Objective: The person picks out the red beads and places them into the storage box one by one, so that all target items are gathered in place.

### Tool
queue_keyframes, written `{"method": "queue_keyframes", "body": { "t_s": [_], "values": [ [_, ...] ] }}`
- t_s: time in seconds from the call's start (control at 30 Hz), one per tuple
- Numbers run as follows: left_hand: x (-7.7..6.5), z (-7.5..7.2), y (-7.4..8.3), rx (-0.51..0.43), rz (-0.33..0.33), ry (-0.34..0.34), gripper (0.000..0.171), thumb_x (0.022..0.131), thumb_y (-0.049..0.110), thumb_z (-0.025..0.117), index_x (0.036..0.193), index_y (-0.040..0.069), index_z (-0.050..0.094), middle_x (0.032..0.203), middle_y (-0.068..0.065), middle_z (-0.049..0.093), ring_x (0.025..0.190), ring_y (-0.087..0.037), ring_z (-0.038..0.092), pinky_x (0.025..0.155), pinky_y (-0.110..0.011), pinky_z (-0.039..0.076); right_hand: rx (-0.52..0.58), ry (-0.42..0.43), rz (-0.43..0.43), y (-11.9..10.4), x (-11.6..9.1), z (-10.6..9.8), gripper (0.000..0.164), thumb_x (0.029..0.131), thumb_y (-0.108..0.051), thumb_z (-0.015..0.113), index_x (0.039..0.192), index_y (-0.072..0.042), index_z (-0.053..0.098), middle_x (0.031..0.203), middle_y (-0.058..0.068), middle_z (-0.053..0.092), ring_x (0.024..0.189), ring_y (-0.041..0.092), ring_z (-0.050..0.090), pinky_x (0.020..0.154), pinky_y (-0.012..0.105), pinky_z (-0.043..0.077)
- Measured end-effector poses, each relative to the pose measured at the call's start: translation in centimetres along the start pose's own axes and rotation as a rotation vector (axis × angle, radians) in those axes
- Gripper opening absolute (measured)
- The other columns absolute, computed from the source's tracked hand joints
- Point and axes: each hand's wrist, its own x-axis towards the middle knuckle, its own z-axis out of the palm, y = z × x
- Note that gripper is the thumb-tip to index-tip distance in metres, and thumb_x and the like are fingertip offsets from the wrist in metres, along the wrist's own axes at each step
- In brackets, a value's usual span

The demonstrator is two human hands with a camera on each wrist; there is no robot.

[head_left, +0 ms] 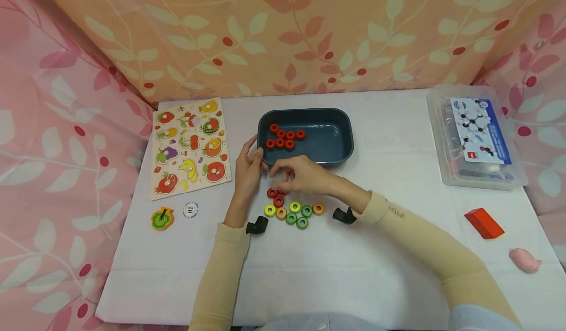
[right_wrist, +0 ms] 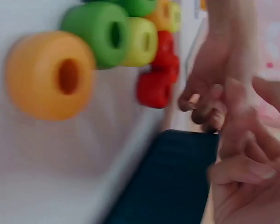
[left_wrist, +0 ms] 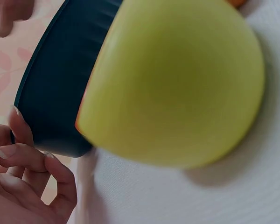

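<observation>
My left hand (head_left: 249, 171) holds the near left corner of a dark blue tray (head_left: 329, 142), thumb at the rim and fingers bent against the wall. Inside the tray, several red rings (head_left: 290, 148) lie toward its left side. My right hand (head_left: 302, 176) hovers just in front of the tray with loosely bent fingers and nothing visible in them. Below its fingertips are a few red rings (head_left: 278, 205) on the table. Nearer me are yellow-green rings (head_left: 270, 215), green rings (head_left: 302, 227) and orange rings (head_left: 318, 213). One yellow-green ring (left_wrist: 177, 84) fills much of the left wrist view.
A fruit puzzle board (head_left: 199, 144) lies left of the tray, with a small tree-shaped piece (head_left: 162, 219) and a round chip (head_left: 190, 210) before it. On the right are a clear lidded box (head_left: 451, 169), a red block (head_left: 484, 223) and a pink pig figure (head_left: 524, 261).
</observation>
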Motion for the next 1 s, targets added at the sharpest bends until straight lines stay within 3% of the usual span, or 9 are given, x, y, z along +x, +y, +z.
{"method": "queue_keyframes", "body": {
  "t_s": [0.1, 0.2, 0.43, 0.63, 1.0],
  "values": [
    [-0.2, 0.1, 0.3, 0.012, -0.007, 0.008, 0.046, 0.105, 0.015, 0.051, 0.15, 0.01, 0.045, 0.076, -0.037, 0.058, 0.074, -0.054, 0.051, 0.055, -0.024, 0.037, -0.116, -0.098, 0.085, 1.1, -0.5, 0.6, 0.033, 0.089, -0.029, 0.077, 0.118, -0.018, 0.068, 0.075, -0.009, 0.066, 0.066, 0.01, 0.061, 0.064, 0.029, 0.047],
    [-0.2, 0.1, 0.2, 0.012, -0.019, 0.011, 0.046, 0.105, 0.017, 0.051, 0.151, 0.012, 0.044, 0.078, -0.04, 0.057, 0.075, -0.057, 0.049, 0.055, -0.023, 0.036, -0.202, -0.131, 0.117, 2.4, -0.8, 1.1, 0.038, 0.088, -0.032, 0.078, 0.122, -0.02, 0.066, 0.075, -0.009, 0.065, 0.064, 0.008, 0.06, 0.065, 0.029, 0.047],
    [-0.2, 0.1, 0.4, 0.017, -0.02, 0.013, 0.046, 0.105, 0.017, 0.051, 0.151, 0.012, 0.044, 0.078, -0.039, 0.058, 0.077, -0.058, 0.05, 0.057, -0.023, 0.037, -0.183, -0.094, 0.059, 4.0, -1.1, 1.8, 0.04, 0.086, -0.029, 0.08, 0.122, -0.018, 0.066, 0.073, -0.007, 0.062, 0.06, 0.007, 0.057, 0.062, 0.027, 0.045],
    [-0.2, 0.2, 0.4, 0.013, -0.043, 0.024, 0.046, 0.105, 0.017, 0.051, 0.151, 0.014, 0.045, 0.077, -0.037, 0.058, 0.077, -0.057, 0.049, 0.055, -0.024, 0.036, -0.182, -0.055, 0.022, 4.2, -1.0, 1.9, 0.028, 0.087, -0.026, 0.079, 0.112, -0.019, 0.068, 0.072, -0.007, 0.061, 0.062, 0.006, 0.055, 0.062, 0.026, 0.045],
    [0.0, 0.2, -0.1, 0.011, -0.021, 0.016, 0.046, 0.105, 0.016, 0.051, 0.151, 0.013, 0.044, 0.075, -0.035, 0.059, 0.076, -0.056, 0.05, 0.055, -0.023, 0.037, -0.15, 0.048, -0.004, 1.2, -1.5, -0.4, 0.029, 0.088, -0.03, 0.078, 0.115, -0.023, 0.068, 0.073, -0.012, 0.063, 0.063, 0.007, 0.058, 0.059, 0.027, 0.046]
  ]
}}
